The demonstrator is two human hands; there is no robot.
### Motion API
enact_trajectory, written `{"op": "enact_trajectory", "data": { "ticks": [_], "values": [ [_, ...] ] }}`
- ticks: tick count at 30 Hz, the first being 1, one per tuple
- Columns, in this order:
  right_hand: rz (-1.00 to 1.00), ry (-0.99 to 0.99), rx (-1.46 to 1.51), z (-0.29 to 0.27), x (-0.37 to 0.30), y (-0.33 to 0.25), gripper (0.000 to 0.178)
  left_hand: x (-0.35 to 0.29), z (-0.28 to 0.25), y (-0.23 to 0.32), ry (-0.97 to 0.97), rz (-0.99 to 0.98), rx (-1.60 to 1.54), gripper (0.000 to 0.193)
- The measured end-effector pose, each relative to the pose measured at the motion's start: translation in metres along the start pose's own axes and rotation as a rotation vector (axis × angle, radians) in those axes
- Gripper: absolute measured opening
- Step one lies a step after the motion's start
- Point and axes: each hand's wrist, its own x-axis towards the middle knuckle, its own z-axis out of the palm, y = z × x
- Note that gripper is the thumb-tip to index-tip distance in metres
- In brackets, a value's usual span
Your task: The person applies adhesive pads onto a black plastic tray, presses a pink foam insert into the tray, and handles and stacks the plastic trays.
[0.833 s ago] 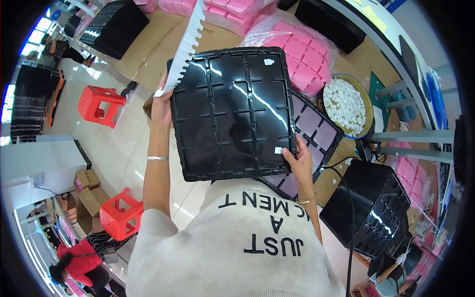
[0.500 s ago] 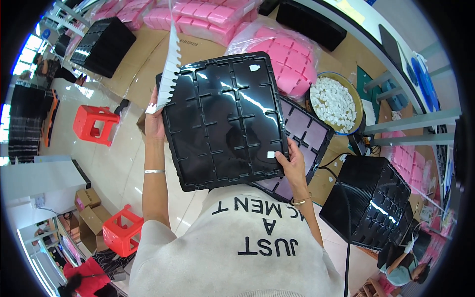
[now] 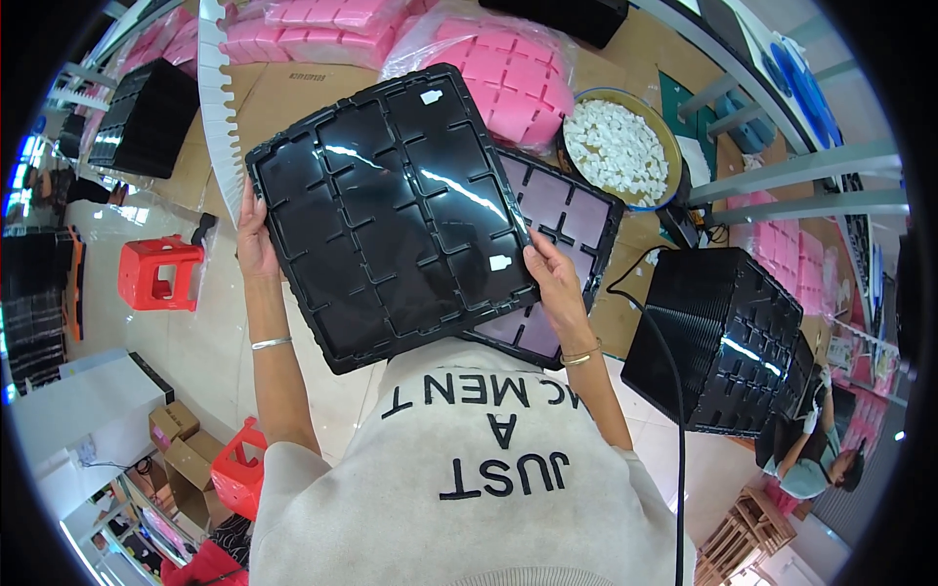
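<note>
A glossy black plastic tray (image 3: 391,225) with moulded grid lines is held up between both of my hands, tilted. My left hand (image 3: 256,239) is closed on its left edge. On the right edge, my right hand (image 3: 555,283) grips with the thumb on the face near the lower corner. Two small white stickers show on the tray: an upper sticker (image 3: 431,97) and a lower sticker (image 3: 500,263) by my right thumb. A long white notched strip (image 3: 220,107) rises from beside my left hand; whether those fingers hold it cannot be seen. Behind lies a black tray with lilac compartments (image 3: 576,200).
A round bowl (image 3: 674,146) full of white pieces stands at the right of the cardboard-covered table. Pink foam packs (image 3: 498,78) lie at the back. Stacked black trays (image 3: 703,337) stand right, with a black cable (image 3: 674,391) nearby. A red stool (image 3: 156,273) stands left.
The held tray has shifted left in view and tilted more. The white strip, earlier overlapping its upper left corner, now stands off its left side. The thumb uncovers more of the lower sticker.
</note>
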Motion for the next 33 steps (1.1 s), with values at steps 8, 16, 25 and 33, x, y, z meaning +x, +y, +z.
{"op": "enact_trajectory", "data": {
  "ticks": [8, 16, 25, 33],
  "values": [
    [-0.077, -0.004, -0.050, 0.000, 0.000, 0.006, 0.062, 0.001, -0.010, -0.006, 0.030, -0.010, -0.036, 0.040],
    [-0.051, 0.022, -0.108, 0.003, 0.005, 0.012, 0.057, -0.001, -0.022, -0.014, 0.100, -0.003, -0.019, 0.020],
    [-0.030, 0.071, -0.101, -0.006, 0.016, 0.015, 0.055, -0.001, 0.003, -0.017, 0.095, 0.020, -0.113, 0.051],
    [-0.122, 0.082, 0.307, 0.003, 0.028, -0.005, 0.051, -0.006, -0.008, -0.030, 0.182, 0.049, -0.081, 0.049]
  ]
}}
